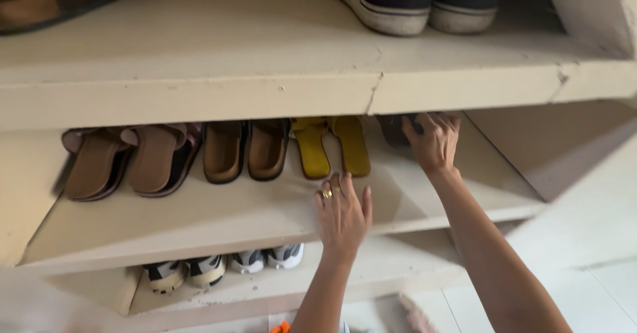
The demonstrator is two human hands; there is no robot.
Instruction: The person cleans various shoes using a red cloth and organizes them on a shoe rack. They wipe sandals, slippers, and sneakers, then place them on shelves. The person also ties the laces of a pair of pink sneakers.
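Reaching deep into the middle shelf. Right hand curled on a dark shoe at the back, beside yellow sandals. Left hand flat, fingers spread, on the shelf. Next, probably: firmer hold, slow pull.

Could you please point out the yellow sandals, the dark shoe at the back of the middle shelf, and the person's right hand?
Yellow sandals (pixel 330 146): head view, on the left sandal's insole.
Dark shoe (pixel 394 128): head view, on its visible side, left of the fingers.
Right hand (pixel 434 144): head view, on the back of the hand.
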